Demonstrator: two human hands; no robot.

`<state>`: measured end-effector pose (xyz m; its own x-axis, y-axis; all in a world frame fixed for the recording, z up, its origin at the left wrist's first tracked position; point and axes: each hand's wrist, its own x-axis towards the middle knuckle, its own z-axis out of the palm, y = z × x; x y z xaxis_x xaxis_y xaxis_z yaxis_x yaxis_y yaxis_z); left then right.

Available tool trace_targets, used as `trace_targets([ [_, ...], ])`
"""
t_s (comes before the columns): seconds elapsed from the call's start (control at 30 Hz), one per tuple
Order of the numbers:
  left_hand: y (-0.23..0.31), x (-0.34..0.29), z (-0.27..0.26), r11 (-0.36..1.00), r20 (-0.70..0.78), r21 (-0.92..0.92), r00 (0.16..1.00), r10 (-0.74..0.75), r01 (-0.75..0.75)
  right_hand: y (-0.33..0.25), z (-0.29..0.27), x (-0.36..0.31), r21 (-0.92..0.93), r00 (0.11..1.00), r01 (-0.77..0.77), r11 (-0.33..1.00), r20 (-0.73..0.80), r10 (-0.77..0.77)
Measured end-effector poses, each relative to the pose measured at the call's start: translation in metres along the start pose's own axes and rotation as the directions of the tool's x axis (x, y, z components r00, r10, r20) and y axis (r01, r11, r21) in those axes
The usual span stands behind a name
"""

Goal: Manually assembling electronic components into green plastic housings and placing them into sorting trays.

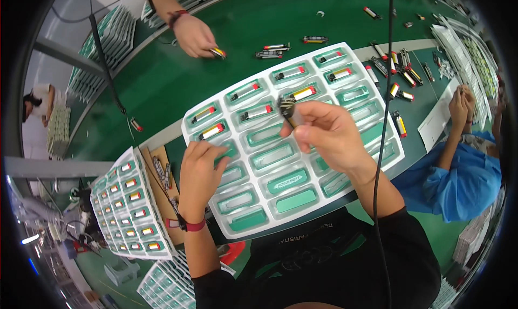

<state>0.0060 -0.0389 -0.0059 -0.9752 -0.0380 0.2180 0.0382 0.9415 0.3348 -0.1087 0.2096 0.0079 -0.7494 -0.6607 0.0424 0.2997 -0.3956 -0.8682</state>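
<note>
Below me a white plastic tray (217, 107) with moulded pockets lies tilted on the green bench. Its far pockets hold small battery assemblies (290, 73) with red ends and yellow or white wraps; nearer pockets show only green or clear bottoms. Above the tray's middle, my right hand (329, 131) pinches another battery assembly (290, 112), its dark end with metal tabs pointing up and away. My left hand (202, 166) lies over the tray's left side, fingers apart, next to a pocketed battery assembly (211, 131). Nothing shows in that hand.
Across the bench, a co-worker's hand (195, 36) holds a similar piece. Loose battery assemblies (410, 74) lie at right. A filled tray (127, 206) stands at left; stacked trays (110, 45) rise behind. A person in blue (458, 174) works at right. A black cable (384, 147) hangs before me.
</note>
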Motion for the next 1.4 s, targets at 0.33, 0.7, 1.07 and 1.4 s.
trace_targets([
  [0.33,0.078,0.02,-0.003,0.93,-0.331,-0.304,0.938,0.099,-0.206,0.033,0.042,0.004,-0.312,0.927,0.286,0.906,-0.149,-0.344],
  [0.7,0.099,0.024,0.017,0.789,-0.278,-0.607,0.956,-0.096,-0.097,0.022,0.033,0.025,-0.035,0.918,0.239,0.97,-0.317,-0.237],
  [1.07,0.079,0.026,0.003,0.005,0.288,-0.957,0.951,-0.111,0.29,0.009,0.031,0.03,0.181,0.962,0.228,0.957,-0.191,-0.193],
  [1.4,0.063,0.025,0.019,-0.329,0.384,-0.865,0.922,0.049,0.378,0.019,0.033,0.034,-0.334,0.927,0.327,0.884,-0.069,-0.369],
])
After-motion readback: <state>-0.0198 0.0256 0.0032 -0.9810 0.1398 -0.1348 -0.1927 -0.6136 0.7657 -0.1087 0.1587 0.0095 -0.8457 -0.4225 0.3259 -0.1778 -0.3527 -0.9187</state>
